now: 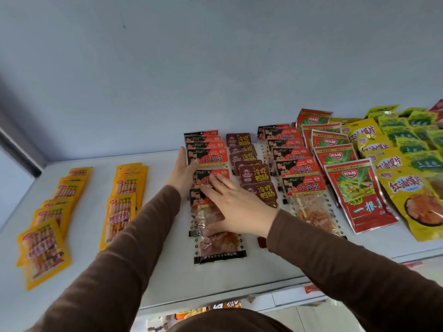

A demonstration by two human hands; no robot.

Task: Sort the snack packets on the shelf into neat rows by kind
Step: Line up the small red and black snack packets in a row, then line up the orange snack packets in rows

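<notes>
My left hand (183, 170) lies flat-fingered along the left edge of the black-and-red packet row (208, 164) on the white shelf (165, 279); my right hand (236, 207) presses flat on the row's near packets. A pale blue wall (191, 68) rises behind the row, orange packets (124, 200) lie to its left, and brown packets (254, 174) just to its right.

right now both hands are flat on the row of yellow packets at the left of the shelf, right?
Not the yellow packets: the head view shows the left hand and right hand flat on the row of black-and-red packets mid-shelf. The yellow packets lie untouched.
</notes>
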